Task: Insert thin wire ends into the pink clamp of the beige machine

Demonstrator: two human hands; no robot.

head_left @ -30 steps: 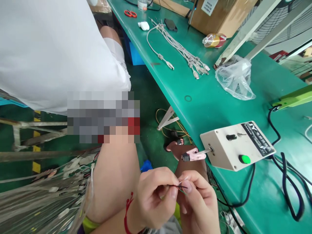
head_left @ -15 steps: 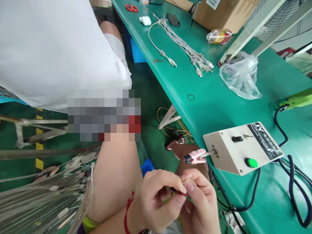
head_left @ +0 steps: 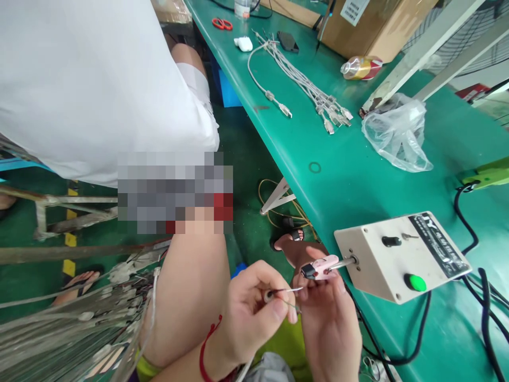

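Observation:
My left hand pinches the end of a grey cable, and thin stripped wires stick out of it toward the right. My right hand has its fingertips on those wire ends, just below a pink clip. That clip sits on a metal shaft coming out of the side of a beige control box with a green button, on the green bench. A red string circles my left wrist.
A bundle of grey cables lies across my lap at lower left. A person in a white shirt sits close on the left. On the bench lie finished cables, a plastic bag, a bottle, red scissors, a cardboard box and black cords.
Both hands rose toward the pink clip. The wires, earlier pinched tight between my fingers, now stick out straight from the cable end, their tips close under the clip.

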